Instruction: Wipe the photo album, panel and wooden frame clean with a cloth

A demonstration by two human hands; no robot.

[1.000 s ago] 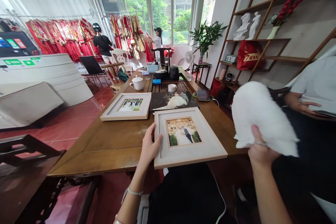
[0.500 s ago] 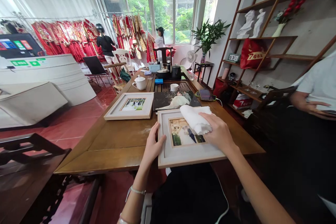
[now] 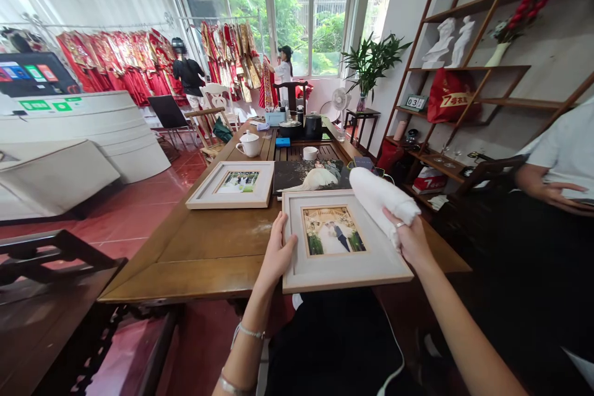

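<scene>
A pale wooden photo frame (image 3: 341, 263) with a wedding picture lies at the near edge of the wooden table (image 3: 208, 247). My left hand (image 3: 277, 255) grips the frame's left side, thumb on its face. My right hand (image 3: 411, 241) is closed on a white fluffy cloth (image 3: 378, 197), held at the frame's right edge, just above its top right corner. Behind it lie a second framed photo (image 3: 234, 184) and a dark unframed wedding print (image 3: 310, 175).
A white teapot (image 3: 249, 144), a small cup (image 3: 310, 153), a black kettle (image 3: 313, 126) and a tea tray stand further back. A seated person's arm (image 3: 547, 189) is at my right. Wooden shelves line the right wall; two people stand by red garments at the back.
My right hand came down with the cloth onto the photo glass, then slid off to the frame's right edge. My left hand kept its hold on the frame.
</scene>
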